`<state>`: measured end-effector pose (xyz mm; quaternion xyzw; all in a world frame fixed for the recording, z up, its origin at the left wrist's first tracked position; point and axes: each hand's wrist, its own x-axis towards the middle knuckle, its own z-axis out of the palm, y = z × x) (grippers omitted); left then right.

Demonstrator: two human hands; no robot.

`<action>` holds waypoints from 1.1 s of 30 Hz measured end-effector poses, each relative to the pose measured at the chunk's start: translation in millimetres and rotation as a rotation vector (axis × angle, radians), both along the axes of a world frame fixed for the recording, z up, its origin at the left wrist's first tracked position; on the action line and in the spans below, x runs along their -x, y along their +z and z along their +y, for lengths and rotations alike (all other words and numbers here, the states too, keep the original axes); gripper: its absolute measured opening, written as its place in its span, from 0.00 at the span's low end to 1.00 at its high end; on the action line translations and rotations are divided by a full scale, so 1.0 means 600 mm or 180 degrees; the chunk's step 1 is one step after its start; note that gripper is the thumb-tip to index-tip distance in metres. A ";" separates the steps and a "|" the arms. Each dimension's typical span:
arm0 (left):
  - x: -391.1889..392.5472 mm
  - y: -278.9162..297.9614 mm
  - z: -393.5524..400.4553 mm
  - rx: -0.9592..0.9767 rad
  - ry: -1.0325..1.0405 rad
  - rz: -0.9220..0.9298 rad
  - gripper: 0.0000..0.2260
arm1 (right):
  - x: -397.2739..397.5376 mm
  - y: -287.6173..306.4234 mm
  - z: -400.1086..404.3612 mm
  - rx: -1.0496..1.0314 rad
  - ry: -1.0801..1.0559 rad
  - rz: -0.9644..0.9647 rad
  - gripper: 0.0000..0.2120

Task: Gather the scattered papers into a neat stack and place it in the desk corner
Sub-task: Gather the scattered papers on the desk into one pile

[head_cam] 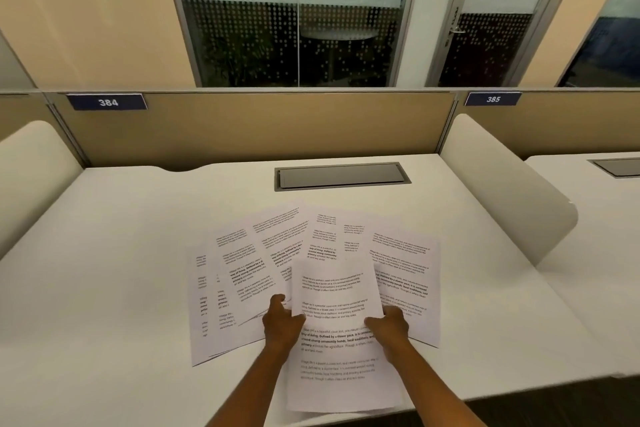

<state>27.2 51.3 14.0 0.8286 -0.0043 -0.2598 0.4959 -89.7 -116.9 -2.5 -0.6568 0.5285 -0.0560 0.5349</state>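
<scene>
Several white printed sheets [263, 253] lie fanned out on the white desk [114, 253], overlapping each other. One sheet [337, 340] sits on top in the middle, nearest me, and overhangs the desk's front edge. My left hand [282, 322] grips its left edge, thumb on top. My right hand [388, 324] grips its right edge the same way. More sheets [405, 274] spread to the right beneath it.
A grey cable hatch [341, 176] is set into the desk behind the papers. A tan partition [256, 125] closes the back, with rounded white side dividers at left [31, 166] and right [502, 191]. The back left corner [104, 180] shows bare desk.
</scene>
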 end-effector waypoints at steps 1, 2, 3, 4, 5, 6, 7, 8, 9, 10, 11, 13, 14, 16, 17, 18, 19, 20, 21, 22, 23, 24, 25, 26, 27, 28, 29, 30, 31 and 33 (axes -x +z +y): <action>0.003 0.001 0.001 0.0017 -0.0036 0.0020 0.24 | 0.002 0.000 0.002 -0.0019 -0.0012 -0.0012 0.13; 0.006 0.002 0.002 0.0037 -0.0075 0.0038 0.23 | 0.005 0.001 0.003 -0.0039 -0.0033 -0.0030 0.13; 0.009 0.002 0.002 0.0065 -0.0118 0.0062 0.23 | 0.007 0.001 0.004 -0.0053 -0.0062 -0.0050 0.14; 0.010 0.003 0.003 0.0106 -0.0173 0.0094 0.23 | 0.010 0.003 0.005 -0.0048 -0.0104 -0.0069 0.15; 0.011 0.004 0.002 0.0149 -0.0238 0.0129 0.23 | 0.013 0.006 0.004 -0.0028 -0.0149 -0.0085 0.15; 0.012 0.005 0.001 0.0187 -0.0317 0.0158 0.24 | 0.018 0.009 0.003 0.0004 -0.0199 -0.0100 0.16; 0.012 0.006 0.000 0.0221 -0.0402 0.0180 0.24 | 0.023 0.013 0.000 0.0048 -0.0256 -0.0119 0.15; 0.012 0.008 -0.003 0.0254 -0.0486 0.0200 0.24 | 0.027 0.017 -0.003 0.0089 -0.0314 -0.0135 0.15; 0.013 0.010 -0.006 0.0288 -0.0585 0.0233 0.24 | 0.033 0.021 -0.007 0.0129 -0.0380 -0.0153 0.15; 0.013 0.013 -0.010 0.0322 -0.0689 0.0284 0.24 | 0.039 0.025 -0.011 0.0166 -0.0443 -0.0172 0.15; 0.014 0.016 -0.014 0.0361 -0.0794 0.0356 0.24 | 0.046 0.029 -0.015 0.0206 -0.0508 -0.0194 0.14; 0.016 0.023 -0.026 0.0441 -0.0966 0.0516 0.25 | 0.057 0.034 -0.026 0.0284 -0.0646 -0.0230 0.12; 0.017 0.027 -0.034 0.0468 -0.1045 0.0570 0.26 | 0.062 0.036 -0.034 0.0314 -0.0727 -0.0243 0.12; 0.018 0.031 -0.051 0.0469 -0.1167 0.0612 0.27 | 0.069 0.038 -0.051 0.0358 -0.0898 -0.0244 0.12; 0.017 0.032 -0.060 0.0444 -0.1220 0.0608 0.27 | 0.070 0.037 -0.061 0.0381 -0.0972 -0.0238 0.12; 0.016 0.033 -0.068 0.0410 -0.1274 0.0590 0.27 | 0.071 0.036 -0.070 0.0402 -0.1029 -0.0239 0.12; 0.013 0.033 -0.078 0.0378 -0.1332 0.0557 0.26 | 0.071 0.035 -0.082 0.0420 -0.1078 -0.0248 0.12; 0.010 0.034 -0.088 0.0354 -0.1380 0.0512 0.26 | 0.071 0.033 -0.094 0.0428 -0.1133 -0.0255 0.11; 0.007 0.034 -0.100 0.0322 -0.1408 0.0462 0.25 | 0.070 0.031 -0.106 0.0429 -0.1184 -0.0238 0.11; 0.003 0.036 -0.112 0.0283 -0.1408 0.0420 0.25 | 0.069 0.030 -0.119 0.0428 -0.1224 -0.0196 0.11; -0.001 0.037 -0.122 0.0252 -0.1393 0.0383 0.24 | 0.067 0.028 -0.131 0.0430 -0.1244 -0.0136 0.11; -0.005 0.039 -0.134 0.0226 -0.1378 0.0337 0.24 | 0.064 0.023 -0.145 0.0438 -0.1248 -0.0076 0.11; -0.009 0.040 -0.147 0.0200 -0.1368 0.0268 0.23 | 0.060 0.020 -0.159 0.0453 -0.1242 -0.0021 0.12; -0.014 0.041 -0.159 0.0167 -0.1356 0.0182 0.22 | 0.055 0.017 -0.172 0.0478 -0.1228 0.0030 0.12; -0.020 0.041 -0.172 0.0133 -0.1330 0.0093 0.22 | 0.048 0.016 -0.185 0.0499 -0.1219 0.0079 0.13; -0.025 0.041 -0.183 0.0104 -0.1292 0.0008 0.22 | 0.042 0.014 -0.195 0.0526 -0.1201 0.0151 0.14; -0.030 0.040 -0.195 0.0075 -0.1251 -0.0073 0.21 | 0.035 0.012 -0.208 0.0553 -0.1155 0.0281 0.15; -0.034 0.040 -0.206 0.0043 -0.1208 -0.0136 0.21 | 0.028 0.011 -0.219 0.0560 -0.1075 0.0478 0.16; -0.037 0.039 -0.217 0.0014 -0.1156 -0.0168 0.21 | 0.021 0.012 -0.228 0.0548 -0.0983 0.0698 0.17; -0.043 0.036 -0.234 -0.0021 -0.1066 -0.0167 0.22 | 0.008 0.015 -0.239 0.0490 -0.0856 0.0995 0.18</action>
